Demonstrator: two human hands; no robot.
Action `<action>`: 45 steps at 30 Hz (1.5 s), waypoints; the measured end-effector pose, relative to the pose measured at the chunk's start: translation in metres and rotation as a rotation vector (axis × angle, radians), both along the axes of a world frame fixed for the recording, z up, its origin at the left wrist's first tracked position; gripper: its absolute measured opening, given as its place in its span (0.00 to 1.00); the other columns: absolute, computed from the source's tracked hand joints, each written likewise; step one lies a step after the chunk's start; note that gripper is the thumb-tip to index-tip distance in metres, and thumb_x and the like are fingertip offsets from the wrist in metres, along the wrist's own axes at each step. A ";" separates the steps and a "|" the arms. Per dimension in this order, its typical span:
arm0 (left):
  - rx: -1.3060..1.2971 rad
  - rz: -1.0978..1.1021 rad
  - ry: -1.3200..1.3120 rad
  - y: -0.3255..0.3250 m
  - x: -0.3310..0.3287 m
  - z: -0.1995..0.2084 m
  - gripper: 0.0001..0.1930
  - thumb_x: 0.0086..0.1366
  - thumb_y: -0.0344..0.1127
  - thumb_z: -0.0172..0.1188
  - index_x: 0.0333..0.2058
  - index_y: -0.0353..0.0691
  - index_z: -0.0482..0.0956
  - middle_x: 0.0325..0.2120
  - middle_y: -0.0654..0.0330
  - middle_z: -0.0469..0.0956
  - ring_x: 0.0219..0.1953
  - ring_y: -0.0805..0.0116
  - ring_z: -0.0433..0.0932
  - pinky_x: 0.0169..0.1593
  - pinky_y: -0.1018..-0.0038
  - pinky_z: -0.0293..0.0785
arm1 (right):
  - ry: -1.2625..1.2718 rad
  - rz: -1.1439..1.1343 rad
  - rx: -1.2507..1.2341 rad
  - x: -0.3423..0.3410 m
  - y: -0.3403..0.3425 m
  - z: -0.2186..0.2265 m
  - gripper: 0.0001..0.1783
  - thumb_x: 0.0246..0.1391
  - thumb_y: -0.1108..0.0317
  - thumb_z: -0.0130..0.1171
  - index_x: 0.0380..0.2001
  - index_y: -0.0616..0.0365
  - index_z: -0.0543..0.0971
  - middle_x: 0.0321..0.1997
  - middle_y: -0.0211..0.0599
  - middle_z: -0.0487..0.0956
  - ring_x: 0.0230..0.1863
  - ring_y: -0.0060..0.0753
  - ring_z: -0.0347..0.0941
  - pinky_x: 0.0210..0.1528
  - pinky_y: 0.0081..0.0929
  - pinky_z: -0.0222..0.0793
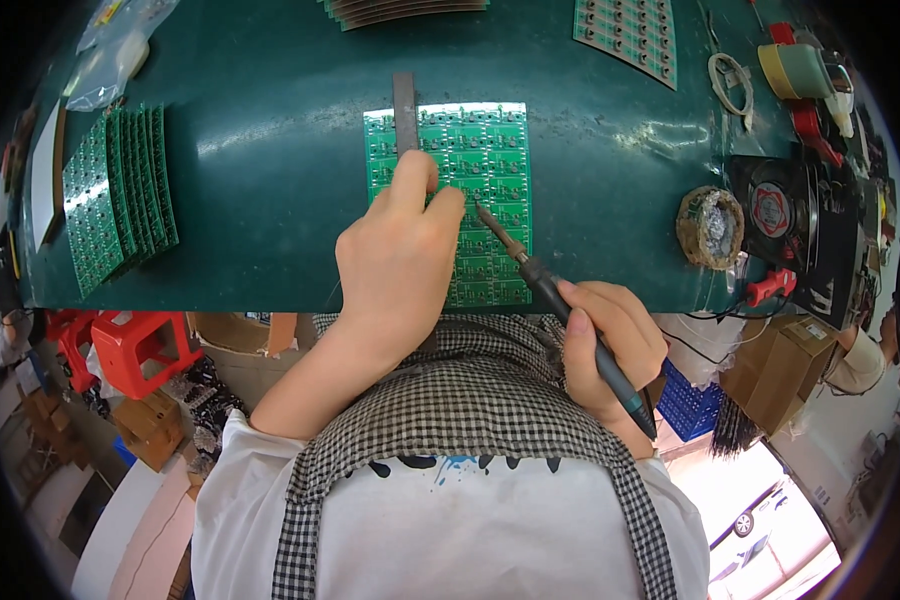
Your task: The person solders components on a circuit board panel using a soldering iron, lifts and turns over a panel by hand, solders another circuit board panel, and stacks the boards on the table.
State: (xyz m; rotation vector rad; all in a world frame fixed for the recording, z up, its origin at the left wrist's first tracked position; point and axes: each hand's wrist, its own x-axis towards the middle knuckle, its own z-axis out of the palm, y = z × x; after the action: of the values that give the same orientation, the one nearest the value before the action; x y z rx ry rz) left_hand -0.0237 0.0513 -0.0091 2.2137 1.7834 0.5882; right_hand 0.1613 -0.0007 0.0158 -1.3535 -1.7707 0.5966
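Note:
A green circuit board panel (492, 175), divided into many small repeated units, lies flat at the near edge of the green table. Across its left part runs a narrow dark flat bar (404, 108), partly under my left hand (398, 245). That hand rests over the panel with its fingers bent and drawn together; their tips are hidden, so what they hold cannot be made out. In my right hand (615, 345) is a soldering iron (537, 278), held like a pen. Its tip points at the panel, close beside my left fingertips.
Stacked green board panels (120, 200) stand at the left, and another stack (400, 10) lies at the far edge. A component-filled panel (627, 40) is far right. Nearer on the right are a round tin (710, 228), a black fan (770, 208) and a tape roll (792, 72).

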 end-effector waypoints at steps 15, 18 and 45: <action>0.051 -0.001 0.042 -0.012 0.002 -0.004 0.04 0.52 0.27 0.64 0.27 0.39 0.79 0.34 0.64 0.71 0.26 0.67 0.76 0.27 0.72 0.70 | 0.011 0.039 0.083 0.000 0.000 -0.007 0.10 0.38 0.80 0.61 0.30 0.66 0.81 0.25 0.40 0.78 0.21 0.33 0.75 0.22 0.23 0.70; 0.112 -0.033 0.059 -0.011 0.002 -0.004 0.03 0.45 0.26 0.59 0.21 0.38 0.74 0.32 0.64 0.69 0.27 0.71 0.76 0.24 0.77 0.71 | 0.016 0.027 0.071 -0.001 -0.003 -0.007 0.10 0.38 0.80 0.61 0.30 0.66 0.81 0.25 0.40 0.78 0.21 0.33 0.75 0.22 0.23 0.70; 0.035 -0.047 0.029 -0.030 0.001 -0.001 0.04 0.52 0.26 0.64 0.27 0.39 0.78 0.33 0.63 0.71 0.27 0.66 0.76 0.28 0.72 0.71 | 0.021 0.042 0.091 0.003 -0.018 -0.005 0.11 0.37 0.80 0.61 0.29 0.66 0.81 0.24 0.41 0.79 0.21 0.34 0.75 0.22 0.23 0.70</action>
State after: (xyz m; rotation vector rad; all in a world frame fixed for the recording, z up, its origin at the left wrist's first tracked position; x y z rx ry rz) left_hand -0.0227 0.0209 -0.0101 2.2927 1.7426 0.5847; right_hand 0.1644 -0.0185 0.0105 -1.2469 -1.7916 0.5444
